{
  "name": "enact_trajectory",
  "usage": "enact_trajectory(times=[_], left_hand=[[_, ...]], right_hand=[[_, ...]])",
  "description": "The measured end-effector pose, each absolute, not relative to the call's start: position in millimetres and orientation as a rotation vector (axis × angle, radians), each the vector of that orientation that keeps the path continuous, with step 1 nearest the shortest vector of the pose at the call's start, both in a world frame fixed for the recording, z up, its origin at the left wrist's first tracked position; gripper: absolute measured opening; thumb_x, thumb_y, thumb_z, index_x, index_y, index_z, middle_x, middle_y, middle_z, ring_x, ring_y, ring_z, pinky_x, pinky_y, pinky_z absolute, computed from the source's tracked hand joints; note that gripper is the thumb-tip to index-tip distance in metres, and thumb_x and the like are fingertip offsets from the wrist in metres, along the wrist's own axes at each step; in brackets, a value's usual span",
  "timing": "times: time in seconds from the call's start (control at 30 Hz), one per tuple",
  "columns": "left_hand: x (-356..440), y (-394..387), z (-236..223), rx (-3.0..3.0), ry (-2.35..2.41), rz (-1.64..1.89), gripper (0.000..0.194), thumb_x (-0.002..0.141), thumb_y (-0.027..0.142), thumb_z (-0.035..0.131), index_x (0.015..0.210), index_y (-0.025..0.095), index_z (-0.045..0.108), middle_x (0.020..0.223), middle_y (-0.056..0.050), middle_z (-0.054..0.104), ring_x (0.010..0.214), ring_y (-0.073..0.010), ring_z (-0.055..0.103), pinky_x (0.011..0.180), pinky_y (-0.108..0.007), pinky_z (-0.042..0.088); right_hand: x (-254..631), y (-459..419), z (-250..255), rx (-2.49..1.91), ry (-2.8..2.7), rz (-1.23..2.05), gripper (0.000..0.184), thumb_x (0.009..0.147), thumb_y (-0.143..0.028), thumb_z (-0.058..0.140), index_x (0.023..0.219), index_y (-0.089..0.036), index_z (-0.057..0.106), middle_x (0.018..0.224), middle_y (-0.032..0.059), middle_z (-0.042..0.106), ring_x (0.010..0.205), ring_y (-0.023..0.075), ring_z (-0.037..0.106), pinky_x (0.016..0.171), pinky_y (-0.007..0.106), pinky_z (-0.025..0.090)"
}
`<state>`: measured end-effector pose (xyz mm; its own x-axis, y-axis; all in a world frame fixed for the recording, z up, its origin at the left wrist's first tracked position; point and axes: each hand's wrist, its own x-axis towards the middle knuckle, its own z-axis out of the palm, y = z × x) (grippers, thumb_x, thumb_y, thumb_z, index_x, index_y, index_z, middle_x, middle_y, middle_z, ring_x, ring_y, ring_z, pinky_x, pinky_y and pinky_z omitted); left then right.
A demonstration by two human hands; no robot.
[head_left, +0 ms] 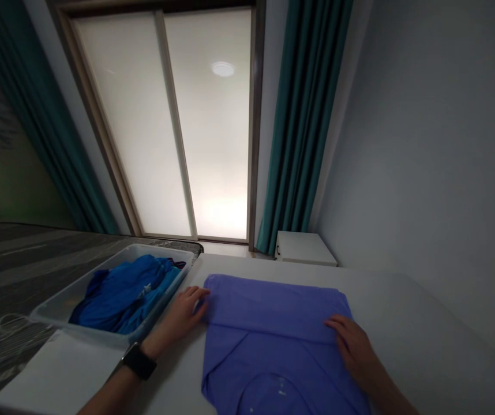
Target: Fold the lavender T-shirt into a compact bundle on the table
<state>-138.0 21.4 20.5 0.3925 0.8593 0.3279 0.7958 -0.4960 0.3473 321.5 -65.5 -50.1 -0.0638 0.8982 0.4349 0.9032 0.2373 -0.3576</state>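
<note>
A purple-blue shirt lies on the white table, its far end folded over in a wide band and its round neckline near the bottom of the view. My left hand rests at the shirt's left edge, fingers stretched out and touching the cloth. Over on the right edge, my right hand lies on the fabric with its fingers extended near the fold line. Neither hand grips the cloth visibly. A dark smartwatch is strapped round my left wrist.
Left of the shirt stands a clear plastic bin holding crumpled blue clothes. A white cabinet is beyond the table. Teal curtains flank frosted sliding doors. A white cable lies at far left.
</note>
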Motion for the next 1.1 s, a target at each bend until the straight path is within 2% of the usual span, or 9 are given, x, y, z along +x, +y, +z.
enact_trajectory(times=[0.1, 0.23, 0.37, 0.5, 0.67, 0.83, 0.97, 1.1], left_hand=[[-153, 19, 3, 2.315, 1.685, 0.75, 0.045, 0.086, 0.042, 0.048, 0.122, 0.018, 0.058, 0.104, -0.011, 0.067, 0.1, -0.0285, 0.061, 0.091, -0.042, 0.045], [-150, 28, -8, 2.086, 1.769, 0.837, 0.061, 0.083, 0.052, 0.045, 0.129, 0.012, 0.052, 0.105, -0.013, 0.069, 0.1, -0.0288, 0.062, 0.092, -0.041, 0.046], [-140, 37, -6, 2.002, 1.723, 0.863, 0.063, 0.082, 0.053, 0.045, 0.13, 0.013, 0.05, 0.093, -0.009, 0.071, 0.089, -0.0266, 0.066, 0.082, -0.037, 0.049], [-135, 39, -3, 1.99, 1.75, 0.814, 0.064, 0.081, 0.054, 0.045, 0.131, 0.013, 0.048, 0.082, -0.005, 0.07, 0.077, -0.0253, 0.067, 0.073, -0.034, 0.048], [-133, 48, -2, 2.084, 1.78, 0.736, 0.061, 0.084, 0.048, 0.042, 0.133, 0.011, 0.047, 0.086, -0.006, 0.071, 0.08, -0.0247, 0.067, 0.074, -0.033, 0.047], [-126, 78, 4, 2.11, 1.97, 0.664, 0.046, 0.087, 0.042, 0.041, 0.116, 0.015, 0.063, 0.106, -0.012, 0.069, 0.106, -0.0289, 0.061, 0.086, -0.036, 0.044], [-116, 98, 7, 2.044, 2.043, 0.637, 0.044, 0.089, 0.046, 0.038, 0.1, 0.017, 0.07, 0.104, -0.014, 0.069, 0.106, -0.0328, 0.06, 0.086, -0.041, 0.042], [-109, 108, 5, 2.016, 2.049, 0.662, 0.045, 0.089, 0.049, 0.038, 0.09, 0.018, 0.07, 0.099, -0.013, 0.07, 0.104, -0.032, 0.06, 0.086, -0.041, 0.041]], right_hand=[[353, -63, -58, -1.791, -1.795, -0.159, 0.044, 0.09, -0.037, 0.031, 0.103, -0.019, 0.069, 0.108, 0.0123, 0.068, 0.103, 0.0274, 0.062, 0.094, 0.047, 0.047], [374, -65, -57, -2.116, -1.603, -0.223, 0.051, 0.09, -0.039, 0.024, 0.11, -0.015, 0.065, 0.107, 0.0153, 0.068, 0.098, 0.0309, 0.063, 0.084, 0.046, 0.048], [374, -65, -54, -2.251, -1.607, -0.026, 0.056, 0.092, -0.033, 0.016, 0.122, -0.014, 0.059, 0.094, 0.0137, 0.071, 0.092, 0.0289, 0.066, 0.082, 0.042, 0.047], [365, -63, -50, -2.298, -1.617, 0.07, 0.056, 0.094, -0.042, 0.019, 0.128, -0.013, 0.054, 0.085, 0.0113, 0.072, 0.087, 0.0296, 0.067, 0.08, 0.042, 0.045], [360, -60, -45, -2.351, -1.66, 0.034, 0.053, 0.093, -0.044, 0.028, 0.131, -0.015, 0.05, 0.088, 0.0102, 0.071, 0.091, 0.0288, 0.067, 0.081, 0.041, 0.044], [367, -34, -34, -2.373, -1.557, 0.138, 0.049, 0.093, -0.042, 0.031, 0.129, -0.016, 0.051, 0.101, 0.0109, 0.07, 0.101, 0.0276, 0.064, 0.086, 0.041, 0.044], [372, -1, -27, -2.38, -1.495, 0.166, 0.049, 0.091, -0.049, 0.034, 0.115, -0.015, 0.061, 0.105, 0.0147, 0.068, 0.1, 0.0293, 0.064, 0.084, 0.042, 0.045], [375, 21, -27, -2.319, -1.479, 0.228, 0.044, 0.089, -0.053, 0.038, 0.094, -0.018, 0.064, 0.092, 0.0108, 0.071, 0.088, 0.025, 0.066, 0.075, 0.034, 0.047]])
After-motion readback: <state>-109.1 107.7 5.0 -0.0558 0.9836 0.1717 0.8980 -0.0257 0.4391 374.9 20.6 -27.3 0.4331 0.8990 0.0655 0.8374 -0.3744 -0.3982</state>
